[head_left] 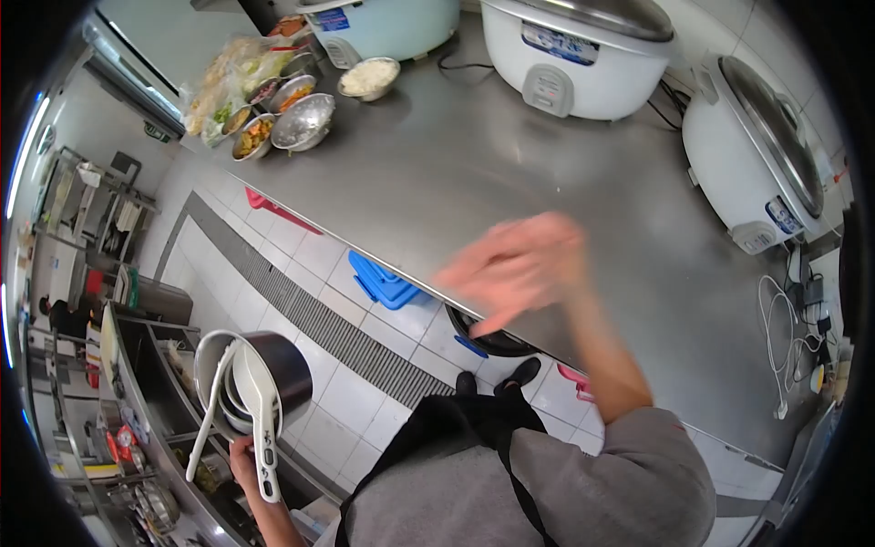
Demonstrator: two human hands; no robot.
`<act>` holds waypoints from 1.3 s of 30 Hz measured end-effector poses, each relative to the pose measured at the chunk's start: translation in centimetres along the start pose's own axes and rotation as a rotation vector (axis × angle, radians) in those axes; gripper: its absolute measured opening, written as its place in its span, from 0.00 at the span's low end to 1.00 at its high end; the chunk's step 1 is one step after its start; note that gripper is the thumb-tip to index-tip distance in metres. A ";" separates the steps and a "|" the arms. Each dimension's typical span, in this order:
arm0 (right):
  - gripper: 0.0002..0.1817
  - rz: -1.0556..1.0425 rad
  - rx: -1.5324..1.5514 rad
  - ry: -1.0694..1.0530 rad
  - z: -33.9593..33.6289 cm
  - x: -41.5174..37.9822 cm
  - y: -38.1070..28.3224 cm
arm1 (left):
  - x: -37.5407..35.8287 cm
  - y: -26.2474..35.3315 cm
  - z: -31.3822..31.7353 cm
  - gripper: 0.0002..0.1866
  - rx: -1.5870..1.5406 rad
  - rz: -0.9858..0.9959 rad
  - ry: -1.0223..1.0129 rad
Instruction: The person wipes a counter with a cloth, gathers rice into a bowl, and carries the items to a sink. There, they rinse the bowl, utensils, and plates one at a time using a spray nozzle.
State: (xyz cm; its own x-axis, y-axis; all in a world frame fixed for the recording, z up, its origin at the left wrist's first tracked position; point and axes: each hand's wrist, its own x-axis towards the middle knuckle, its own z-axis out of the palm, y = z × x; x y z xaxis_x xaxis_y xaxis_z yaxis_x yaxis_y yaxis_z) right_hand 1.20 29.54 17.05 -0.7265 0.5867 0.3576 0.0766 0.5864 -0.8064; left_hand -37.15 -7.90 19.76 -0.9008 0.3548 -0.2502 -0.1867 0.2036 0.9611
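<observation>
At the lower left, my left hand is closed on a metal pot and holds it out over the floor. A white rice paddle with a long handle leans in the pot. Beside it rests a second slim white utensil, and part of a smaller metal bowl shows inside. My right hand is above the near edge of the steel table. Motion blurs it, but the fingers look stretched out and nothing shows in them.
Large white rice cookers line the table's back and right. Metal bowls of food, a bowl of white food and plastic bags stand at the left. Blue lids sit below the table edge. A white cable lies right.
</observation>
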 end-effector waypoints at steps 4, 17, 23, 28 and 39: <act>0.20 0.479 -0.057 0.826 -14.8 -4.1 5.5 | 1.0 -2.2 -3.0 0.08 -0.143 -0.202 0.041; 0.18 0.471 0.334 -0.560 23.5 0.8 -2.0 | -3.4 -3.5 -0.9 0.06 -0.113 -0.117 0.088; 0.23 0.191 -0.510 -0.026 15.9 5.9 -3.4 | -5.3 -1.9 -3.6 0.20 0.296 0.218 -0.309; 0.27 0.248 -0.780 0.271 15.5 7.1 2.9 | -1.3 -2.4 -2.9 0.22 0.275 0.114 -0.468; 0.27 1.124 -1.406 0.533 4.6 -29.4 -5.2 | 3.4 -2.0 14.5 0.05 0.195 -0.018 -0.503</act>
State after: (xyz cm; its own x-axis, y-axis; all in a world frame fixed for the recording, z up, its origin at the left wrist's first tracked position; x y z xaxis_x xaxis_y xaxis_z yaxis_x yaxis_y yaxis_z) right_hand 18.98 6.67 8.60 0.2951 0.9008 0.3186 0.9370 -0.3380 0.0877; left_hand -34.12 6.14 15.28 -0.5899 0.7335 -0.3377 -0.0810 0.3623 0.9285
